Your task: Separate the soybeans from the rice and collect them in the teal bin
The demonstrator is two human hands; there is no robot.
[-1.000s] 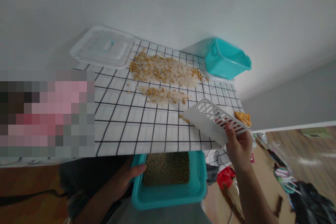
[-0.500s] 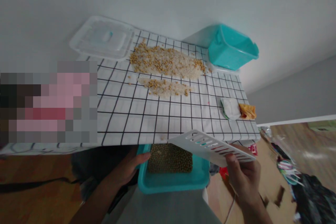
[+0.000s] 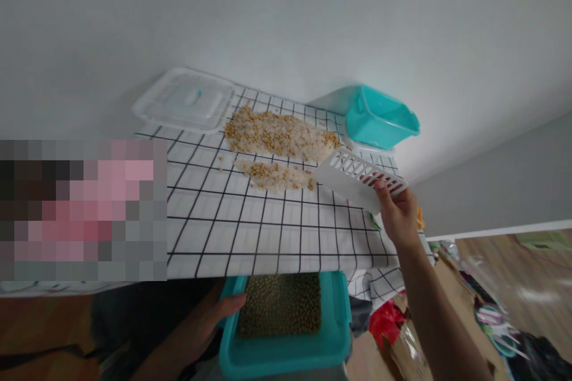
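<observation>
My right hand (image 3: 399, 214) grips a white slotted plastic panel (image 3: 351, 187) by its right end and holds it over the table. The panel's left end is close to a mix of rice and yellowish beans (image 3: 279, 134), spread in a large heap with a smaller patch (image 3: 274, 176) in front. My left hand (image 3: 223, 312) holds the left rim of a teal plastic bin (image 3: 286, 357) below the table's front edge; its thumb shows on the rim, the other fingers are hidden. Many small greenish-brown beans (image 3: 286, 309) lie in that bin.
A clear plastic lid (image 3: 185, 104) lies at the back left of the checked tablecloth (image 3: 214, 238). At the back right stands a second teal bin (image 3: 379, 122). An orange packet (image 3: 420, 218) shows behind my right hand. A blurred-out patch covers the left. Red plastic (image 3: 388, 322) lies below right.
My right hand has lifted the slotted panel from above the lower bin up and forward over the table, near the rice and beans. My left hand stays on the bin's rim. The view has tilted up.
</observation>
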